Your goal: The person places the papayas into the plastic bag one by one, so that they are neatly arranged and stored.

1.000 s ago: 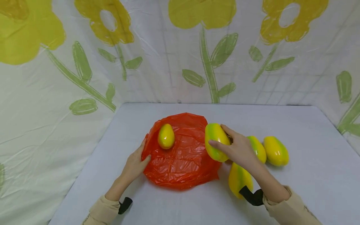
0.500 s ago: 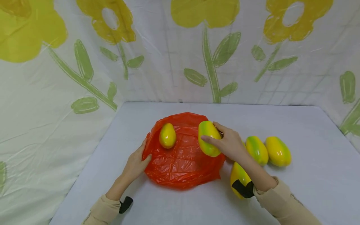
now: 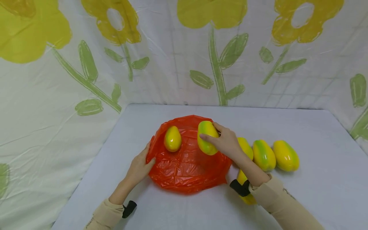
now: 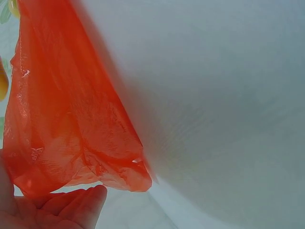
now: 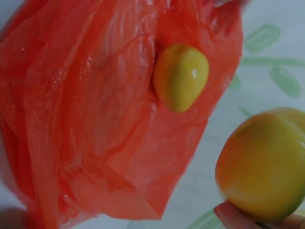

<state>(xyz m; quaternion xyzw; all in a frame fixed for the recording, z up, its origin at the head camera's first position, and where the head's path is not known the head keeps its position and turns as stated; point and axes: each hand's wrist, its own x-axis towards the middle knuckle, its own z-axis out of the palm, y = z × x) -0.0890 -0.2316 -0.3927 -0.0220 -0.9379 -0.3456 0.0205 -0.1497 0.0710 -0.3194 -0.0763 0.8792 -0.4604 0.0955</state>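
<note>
In the head view a red plastic bag point(image 3: 184, 174) lies spread with its mouth wide, one glossy yellow papaya point(image 3: 172, 139) inside toward the left. My left hand point(image 3: 138, 167) holds the bag's left rim, thumb on the inner side and fingers outside; the left wrist view shows fingers point(image 4: 78, 205) behind the thin plastic. My right hand point(image 3: 228, 143) grips another yellow-green papaya point(image 3: 207, 149) between thumb and fingers, over the right part of the bag. In the right wrist view this held papaya point(image 5: 267, 164) is at the lower right, fingertips under it.
Several more papayas lie right of the bag: one behind the right wrist point(image 3: 245, 148), a green-streaked papaya point(image 3: 264, 155), a papaya farthest right point(image 3: 286, 156), and one partly under the right forearm point(image 3: 249, 199). A flower-printed cloth point(image 3: 172, 70) hangs behind the white table point(image 3: 322, 191).
My right hand has carried its papaya leftward, from the bag's right edge to over its opening. The left hand keeps its place on the rim.
</note>
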